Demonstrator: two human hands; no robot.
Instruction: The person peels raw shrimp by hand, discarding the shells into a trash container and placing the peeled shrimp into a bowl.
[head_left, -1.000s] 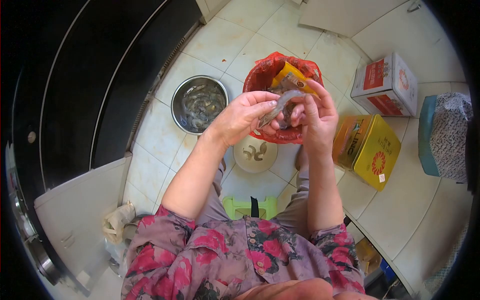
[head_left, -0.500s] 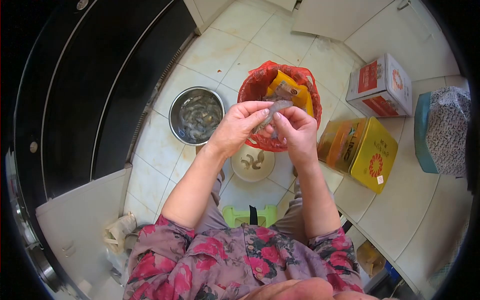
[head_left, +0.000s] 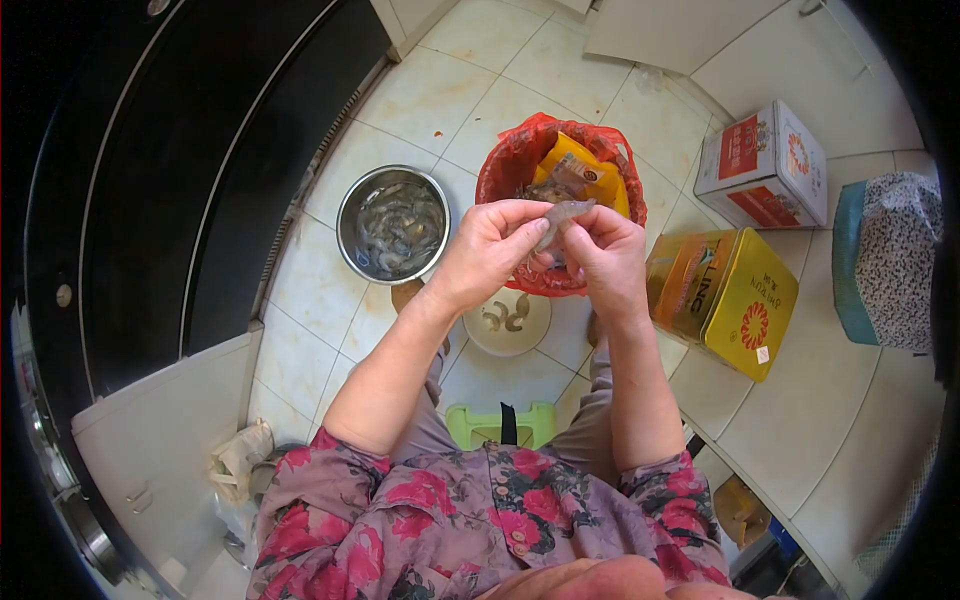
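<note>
A grey raw shrimp (head_left: 566,212) is pinched between my two hands above the red-lined bin (head_left: 497,168). My left hand (head_left: 497,246) grips it from the left with thumb and forefinger. On its other side, my right hand (head_left: 606,255) closes thumb and fingers on it. Below my hands on the floor, a white bowl (head_left: 480,342) holds several shrimp. A steel basin (head_left: 345,232) to the left contains many more grey shrimp. Inside the bin lie a yellow packet (head_left: 607,185) and scraps, partly hidden by my hands.
On the right stand a yellow tin (head_left: 737,318), a white-and-red carton (head_left: 797,190) and a teal container with a speckled cover (head_left: 895,265). A green stool (head_left: 545,425) is between my legs. Black cabinet fronts (head_left: 240,140) line the left side.
The shrimp has turned slightly in my fingers, and its upper end now points further right. My right hand has shifted a little to the right. The view has moved slightly.
</note>
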